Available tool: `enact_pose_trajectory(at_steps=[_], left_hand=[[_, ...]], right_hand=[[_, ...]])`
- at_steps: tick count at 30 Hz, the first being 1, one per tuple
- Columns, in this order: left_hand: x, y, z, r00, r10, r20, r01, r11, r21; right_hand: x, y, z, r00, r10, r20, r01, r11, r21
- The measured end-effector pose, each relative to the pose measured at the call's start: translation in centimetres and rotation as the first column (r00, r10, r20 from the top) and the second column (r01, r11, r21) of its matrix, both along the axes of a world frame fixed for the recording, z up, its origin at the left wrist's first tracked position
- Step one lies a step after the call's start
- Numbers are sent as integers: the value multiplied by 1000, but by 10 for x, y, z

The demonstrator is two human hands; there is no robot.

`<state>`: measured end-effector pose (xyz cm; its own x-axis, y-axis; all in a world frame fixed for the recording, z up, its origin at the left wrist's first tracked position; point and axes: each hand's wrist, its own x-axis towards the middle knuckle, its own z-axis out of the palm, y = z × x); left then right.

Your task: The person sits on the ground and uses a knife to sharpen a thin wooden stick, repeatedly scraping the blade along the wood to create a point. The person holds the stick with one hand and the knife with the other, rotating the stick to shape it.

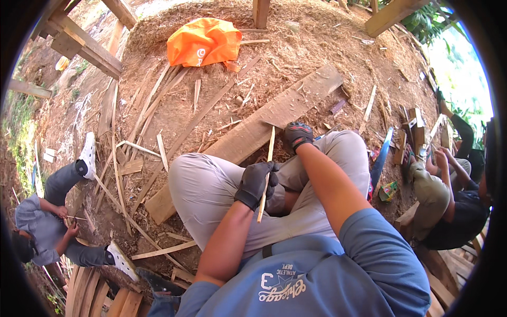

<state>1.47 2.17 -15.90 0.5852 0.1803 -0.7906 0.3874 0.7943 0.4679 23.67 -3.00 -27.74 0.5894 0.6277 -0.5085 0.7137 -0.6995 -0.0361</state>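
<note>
My left hand (257,182), in a dark grey work glove, is closed around a thin, pale wooden stick (271,150). The stick stands tilted, its far end pointing away from me and its near end over my lap. In a dark glove with black and red padding, my right hand (297,135) makes a fist around what looks like a knife; the handle is hidden in the palm. Its narrow dark blade (272,124) points left, close to the far end of the stick; contact cannot be made out. A long wooden plank (296,98) lies on the ground just beyond both hands.
An orange bag (203,42) lies on the wood-shaving-covered ground (296,47). Long wood strips (119,185) are scattered at left. One person (47,227) sits at the left with a thin stick; others (449,195) sit at the right. Wooden posts (90,47) stand at the far left.
</note>
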Motion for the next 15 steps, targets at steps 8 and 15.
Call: enact_pose_trajectory(at_steps=[8, 15], left_hand=[[-4, 2, -13, 999, 9, 32, -7, 998, -62], [-15, 11, -28, 990, 84, 116, -51, 963, -265]], right_hand=[[17, -3, -29, 992, -23, -122, 29, 998, 49], [46, 0, 13, 474, -539, -696, 835, 527, 160]])
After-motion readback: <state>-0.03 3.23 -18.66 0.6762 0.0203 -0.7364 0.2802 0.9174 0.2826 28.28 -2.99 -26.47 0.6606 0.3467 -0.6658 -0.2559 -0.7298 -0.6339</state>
